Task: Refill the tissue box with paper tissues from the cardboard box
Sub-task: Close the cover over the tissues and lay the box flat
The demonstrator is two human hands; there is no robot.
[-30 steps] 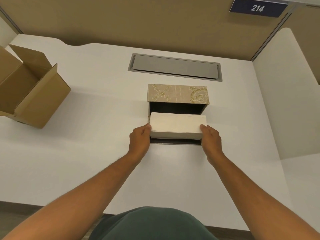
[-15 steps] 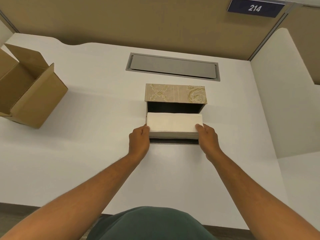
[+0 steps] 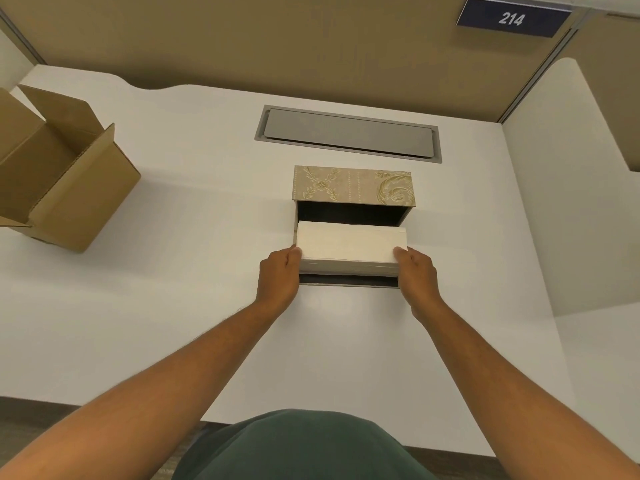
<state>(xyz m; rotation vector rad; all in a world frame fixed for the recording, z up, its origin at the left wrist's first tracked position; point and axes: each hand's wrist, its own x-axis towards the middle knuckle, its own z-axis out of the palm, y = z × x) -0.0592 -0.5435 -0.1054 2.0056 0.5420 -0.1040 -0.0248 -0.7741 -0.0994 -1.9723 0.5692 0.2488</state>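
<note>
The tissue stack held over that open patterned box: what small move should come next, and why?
Probably lower the tissue stack into the tissue box. Left hand and right hand grip its ends, it sits above the near rim, and dark empty space shows behind it.

Item count:
- Tissue box (image 3: pixel 353 188): one, centre of the desk (image 3: pixel 194 306).
- Tissue stack (image 3: pixel 349 245): one.
- Cardboard box (image 3: pixel 69 188): one, far left.
- Grey hatch (image 3: pixel 348 133): one, far side of the desk.
- Number plate (image 3: pixel 512 18): one, top right.
- Hands: two, left hand (image 3: pixel 278 278) and right hand (image 3: pixel 419 275).
</note>
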